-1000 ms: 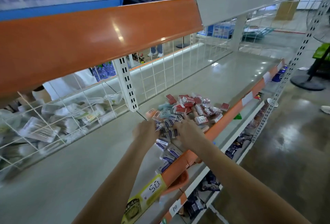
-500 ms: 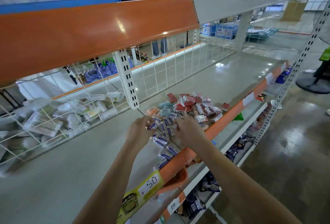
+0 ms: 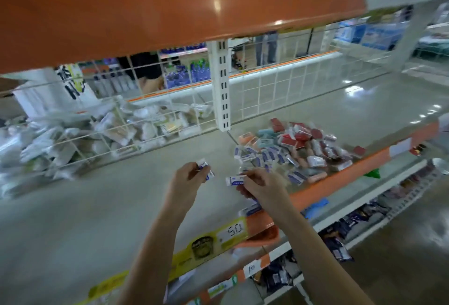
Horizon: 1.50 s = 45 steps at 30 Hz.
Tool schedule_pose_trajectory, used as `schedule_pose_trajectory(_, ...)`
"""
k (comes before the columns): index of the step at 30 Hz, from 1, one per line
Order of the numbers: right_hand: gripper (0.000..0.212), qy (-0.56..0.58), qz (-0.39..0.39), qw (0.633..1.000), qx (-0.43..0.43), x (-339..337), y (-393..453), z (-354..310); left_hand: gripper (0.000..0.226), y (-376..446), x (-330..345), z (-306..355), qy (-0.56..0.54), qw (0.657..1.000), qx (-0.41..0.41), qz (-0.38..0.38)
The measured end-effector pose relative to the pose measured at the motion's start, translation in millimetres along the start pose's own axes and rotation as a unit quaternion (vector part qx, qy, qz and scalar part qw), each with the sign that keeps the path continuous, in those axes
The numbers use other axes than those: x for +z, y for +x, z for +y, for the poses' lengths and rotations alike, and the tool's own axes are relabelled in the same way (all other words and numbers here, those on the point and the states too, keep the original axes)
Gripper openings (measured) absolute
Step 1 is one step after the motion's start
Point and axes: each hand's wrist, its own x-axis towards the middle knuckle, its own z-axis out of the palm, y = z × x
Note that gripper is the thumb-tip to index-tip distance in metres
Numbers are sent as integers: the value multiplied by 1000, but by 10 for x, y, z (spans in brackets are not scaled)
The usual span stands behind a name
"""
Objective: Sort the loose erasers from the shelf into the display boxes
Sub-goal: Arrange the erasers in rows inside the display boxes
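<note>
A heap of loose erasers (image 3: 289, 149) lies on the grey shelf (image 3: 97, 207), blue-and-white ones nearest me, red, teal and orange ones behind. My left hand (image 3: 187, 180) grips a blue-and-white eraser (image 3: 206, 167) just above the shelf, left of the heap. My right hand (image 3: 261, 186) pinches another blue-and-white eraser (image 3: 234, 180) by its end, near the shelf's front edge. No display box shows.
An orange shelf front (image 3: 170, 5) hangs low overhead. A white wire grid (image 3: 279, 90) and a slotted upright (image 3: 222, 86) close the back. Plastic-wrapped packets (image 3: 85, 134) pile behind the grid at left. An orange price rail (image 3: 340, 176) edges the shelf; lower shelves hold dark packets (image 3: 279, 278).
Both hands have drawn back from the heap toward me and to the left, each now lifting a blue-and-white eraser. The camera has dipped lower under the upper shelf.
</note>
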Motion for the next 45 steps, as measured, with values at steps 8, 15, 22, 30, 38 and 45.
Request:
schedule_pose_trajectory(8, 14, 24, -145, 989, -7, 768, 8, -153, 18, -554, -856, -208, -85, 985, -47, 139)
schedule_pose_trajectory(15, 22, 4, -308, 951, -26, 1773, -187, -391, 4, -1161, -1775, -475, -98, 962, -79, 241)
schedule_pose_trajectory(22, 16, -25, -391, 919, -46, 2782, -578, -560, 4, -1660, -2690, -738, -101, 947, -90, 290)
schedule_pose_trajectory(30, 7, -118, -362, 919, -97, 3798, -809, -712, 5, -1941, -3691, -1088, -105, 953, -106, 265)
schedule_pose_trajectory(38, 4, -258, -286, 908, -165, 4344, -907, -802, 7, -1884, -4289, -1362, -45, 969, -87, 228)
schedule_pose_trajectory(45, 10, -364, -250, 865, -238, 4552, -1025, -699, 14, -1888, -4403, -1442, -24, 979, -51, 197)
